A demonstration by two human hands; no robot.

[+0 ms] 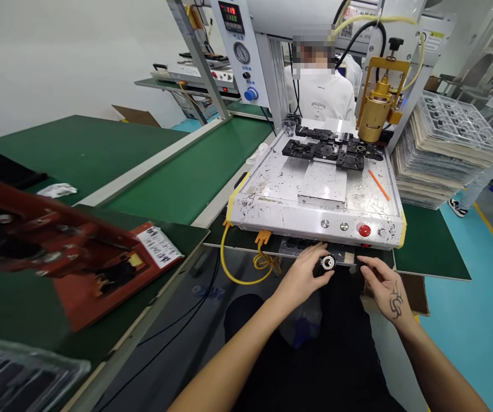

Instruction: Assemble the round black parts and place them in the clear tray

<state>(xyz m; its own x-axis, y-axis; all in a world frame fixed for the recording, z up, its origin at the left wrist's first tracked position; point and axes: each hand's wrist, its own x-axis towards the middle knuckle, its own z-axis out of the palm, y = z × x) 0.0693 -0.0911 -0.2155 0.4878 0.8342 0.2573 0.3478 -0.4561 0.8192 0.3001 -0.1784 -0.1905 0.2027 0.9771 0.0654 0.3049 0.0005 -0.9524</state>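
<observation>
Between the thumb and fingers of my left hand (304, 274) is a small round black part with a silver ring (327, 263) on its face. To its right, my right hand (386, 289) is apart from the part, its thumb and forefinger spread with nothing visible between them. Both hands are at the front edge of the bench, just below the white press machine (280, 217). On the machine's bed sits a black jointed fixture (327, 150), under a gold heating head (375, 114). Beneath the machine's front, a clear tray (289, 246) with dark round shapes is partly hidden by my left hand.
An orange stick (379, 185) lies on the machine bed. Stacked trays (435, 149) stand at right. A red hand press (87, 263) occupies the left bench. A yellow cable (224, 263) hangs in front. Beyond the machine sits a person in a white shirt (321, 94).
</observation>
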